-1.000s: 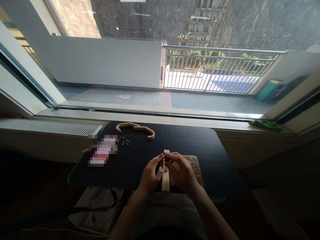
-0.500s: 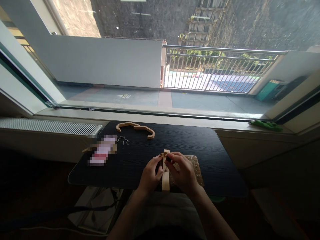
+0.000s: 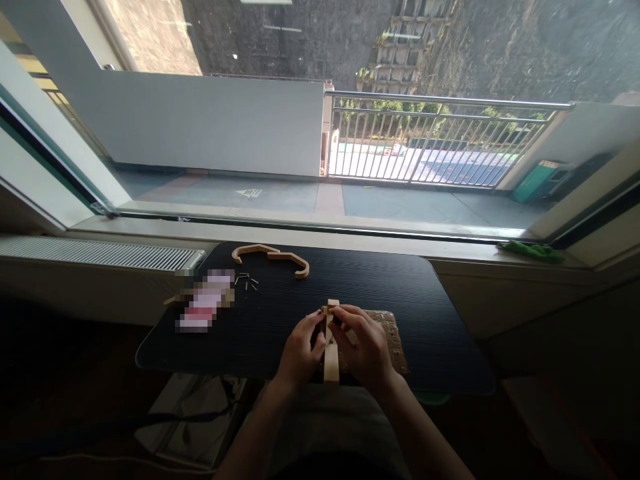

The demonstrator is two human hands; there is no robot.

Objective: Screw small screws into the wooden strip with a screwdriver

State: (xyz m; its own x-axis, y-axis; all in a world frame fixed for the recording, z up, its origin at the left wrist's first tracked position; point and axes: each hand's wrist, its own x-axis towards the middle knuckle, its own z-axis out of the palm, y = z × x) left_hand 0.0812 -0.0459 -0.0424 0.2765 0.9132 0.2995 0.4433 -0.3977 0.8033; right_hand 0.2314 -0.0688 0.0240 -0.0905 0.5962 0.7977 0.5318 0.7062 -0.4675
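Observation:
A pale wooden bar (image 3: 331,367) lies lengthwise before me on a brown, textured pad (image 3: 395,340) at the table's near edge. From the left, my left hand (image 3: 301,348) grips the bar, its fingertips near the far end and its thumb lower down. My right hand (image 3: 369,341) is closed over the bar's far part, thumb and fingers pinching a small dark piece (image 3: 337,321) whose kind I cannot make out. Part of the bar and much of the pad are hidden by my hands.
Two curved wooden hooks (image 3: 295,257) lie end to end at the black table's (image 3: 420,293) back. Several screws (image 3: 247,281) are scattered left of centre, beside a blurred pink-and-white item (image 3: 205,303). A radiator (image 3: 100,257) and window sill border the table.
My right hand's fingers have shifted slightly around the small dark piece. The left hand and the wooden bar stay in place.

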